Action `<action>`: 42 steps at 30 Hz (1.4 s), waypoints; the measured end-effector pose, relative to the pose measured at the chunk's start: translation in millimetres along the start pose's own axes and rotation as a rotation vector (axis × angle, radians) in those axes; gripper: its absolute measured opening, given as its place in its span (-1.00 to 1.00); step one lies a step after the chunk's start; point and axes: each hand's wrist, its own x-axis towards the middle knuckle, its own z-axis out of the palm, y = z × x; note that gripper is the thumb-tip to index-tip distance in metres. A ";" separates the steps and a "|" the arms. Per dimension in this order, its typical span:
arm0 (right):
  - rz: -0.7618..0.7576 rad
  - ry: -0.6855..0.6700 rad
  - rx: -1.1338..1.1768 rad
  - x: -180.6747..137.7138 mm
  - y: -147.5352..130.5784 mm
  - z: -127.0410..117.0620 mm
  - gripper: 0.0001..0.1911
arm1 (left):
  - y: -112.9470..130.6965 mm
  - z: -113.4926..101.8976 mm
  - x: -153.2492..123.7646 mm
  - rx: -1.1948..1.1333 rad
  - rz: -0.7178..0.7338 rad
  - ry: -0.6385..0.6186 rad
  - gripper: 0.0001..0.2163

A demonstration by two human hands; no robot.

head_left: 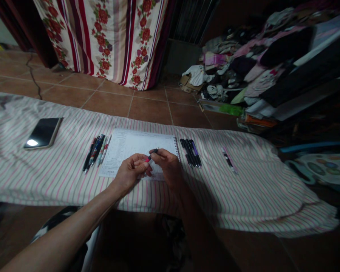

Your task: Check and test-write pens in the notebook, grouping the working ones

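Between my two hands is a dark pen (152, 154) with a pinkish-red section, held tilted above the notebook. My left hand (133, 168) pinches its lower, red end. At its dark upper end, the fingers of my right hand (167, 162) are closed. Beneath them lies a spiral notebook (124, 145) with printed text on the page and its coil on the right. A row of several pens (95, 151) lies along the notebook's left edge. Several dark pens (190, 153), one with purple, lie just right of the coil.
A phone (44, 132) lies at the left on the striped cloth (70, 166). Farther right is a single pink, black and white pen (229, 160). Beyond the table are a tiled floor (110, 98), a floral curtain (107, 37) and piled clothes (243, 64). A patterned chair (323, 168) stands at the right.
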 end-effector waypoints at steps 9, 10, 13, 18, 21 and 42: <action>-0.040 0.107 -0.117 -1.0 2.7 11.4 -0.73 | -2.3 1.6 -1.1 0.058 0.107 0.043 -0.79; -0.036 0.116 -0.120 -1.1 3.0 11.8 -0.73 | -2.3 1.8 -1.1 0.062 0.109 0.045 -0.79; -0.009 0.094 -0.081 -1.5 2.4 11.1 -0.71 | -2.9 1.7 -0.3 0.054 0.094 0.030 -0.81; -0.001 -0.016 0.037 -3.7 0.4 3.6 -0.62 | -3.0 0.6 1.2 -0.015 0.038 -0.025 -0.81; 0.012 -0.057 0.072 -3.7 1.6 -0.9 -0.59 | -1.6 0.0 0.7 -0.034 -0.001 -0.058 -0.79; -0.020 0.187 -0.199 -2.4 13.0 19.3 -0.69 | -15.4 2.2 1.9 0.145 0.121 0.120 -0.83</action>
